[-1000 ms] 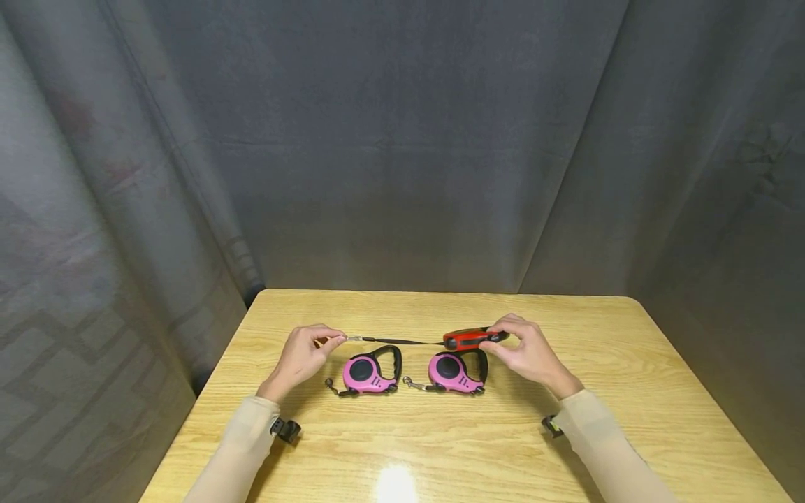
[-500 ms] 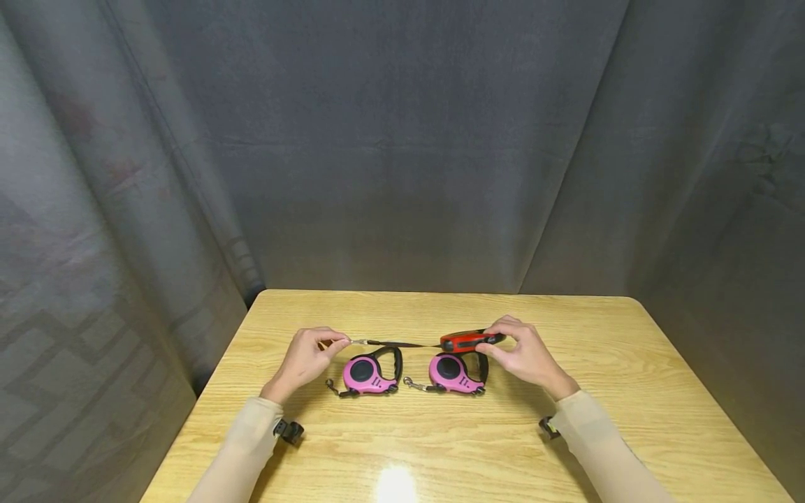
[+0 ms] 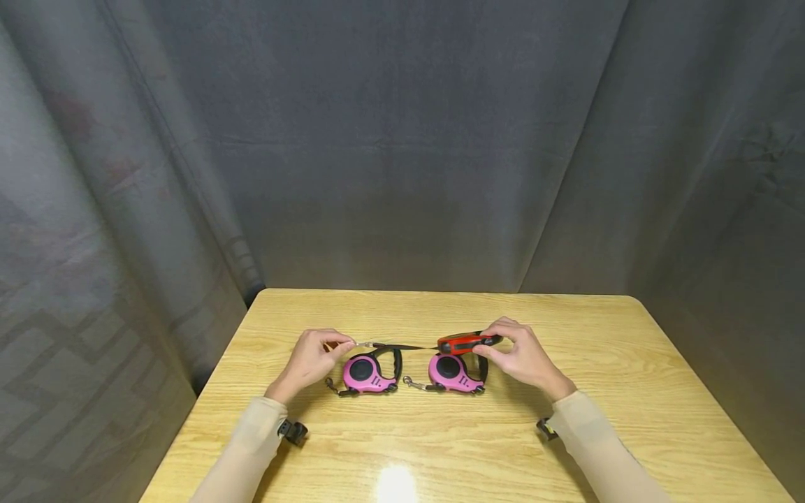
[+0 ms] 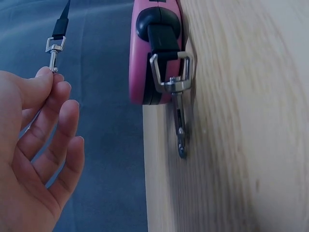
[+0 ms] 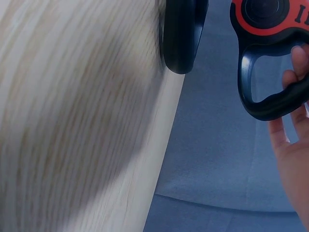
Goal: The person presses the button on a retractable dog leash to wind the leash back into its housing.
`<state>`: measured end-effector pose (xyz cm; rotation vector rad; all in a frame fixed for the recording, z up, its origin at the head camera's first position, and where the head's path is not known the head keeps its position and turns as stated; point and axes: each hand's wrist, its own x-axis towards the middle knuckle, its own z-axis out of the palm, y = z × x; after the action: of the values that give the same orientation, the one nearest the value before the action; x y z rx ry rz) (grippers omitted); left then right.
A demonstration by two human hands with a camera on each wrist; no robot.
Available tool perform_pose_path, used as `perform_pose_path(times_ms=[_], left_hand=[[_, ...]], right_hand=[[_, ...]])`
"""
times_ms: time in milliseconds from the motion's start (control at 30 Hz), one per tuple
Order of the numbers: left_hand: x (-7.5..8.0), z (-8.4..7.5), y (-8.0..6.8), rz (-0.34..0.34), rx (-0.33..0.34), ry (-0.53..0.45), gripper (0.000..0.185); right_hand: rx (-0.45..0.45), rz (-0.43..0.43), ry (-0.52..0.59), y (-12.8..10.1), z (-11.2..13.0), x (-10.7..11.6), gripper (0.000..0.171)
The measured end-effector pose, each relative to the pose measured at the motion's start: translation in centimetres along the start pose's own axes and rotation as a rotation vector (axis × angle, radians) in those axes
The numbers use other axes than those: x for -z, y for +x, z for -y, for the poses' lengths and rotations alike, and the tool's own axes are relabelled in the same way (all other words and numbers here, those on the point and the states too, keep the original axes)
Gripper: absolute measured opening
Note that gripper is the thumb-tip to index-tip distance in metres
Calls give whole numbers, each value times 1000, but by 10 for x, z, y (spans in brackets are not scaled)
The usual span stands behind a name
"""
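Observation:
My right hand (image 3: 520, 355) grips the black handle (image 5: 285, 99) of a red retractable dog leash (image 3: 464, 343), held tilted on edge above the table. From its left end a black strap (image 3: 402, 346) runs out to a metal snap clip (image 4: 54, 57). Thumb and fingertips of my left hand (image 3: 312, 358) pinch that clip's end. In front of the strap lie two pink retractable leashes: the left one (image 3: 363, 374) near my left hand, and the right one (image 3: 451, 371) partly below the red leash. Each has its own metal clip out to the left.
Everything is over a light wooden table (image 3: 402, 426). Grey cloth (image 3: 402, 154) hangs behind it and at both sides. A small black camera (image 3: 293, 431) is strapped to the left wrist, another (image 3: 546, 428) to the right.
My left hand has moved rightward and slightly nearer with the clip. The red leash has shifted a little left, so the strap between them is shorter. Both pink leashes have stayed put.

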<state>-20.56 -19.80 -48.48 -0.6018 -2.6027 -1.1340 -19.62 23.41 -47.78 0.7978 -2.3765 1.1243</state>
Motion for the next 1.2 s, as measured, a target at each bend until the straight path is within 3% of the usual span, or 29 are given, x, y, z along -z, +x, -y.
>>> perform_pose_path(times_ms=[1200], left_hand=[[-14,-6,5,50,-21,-17,7]], right_hand=[[-16,52,28,11,11,-19,17]])
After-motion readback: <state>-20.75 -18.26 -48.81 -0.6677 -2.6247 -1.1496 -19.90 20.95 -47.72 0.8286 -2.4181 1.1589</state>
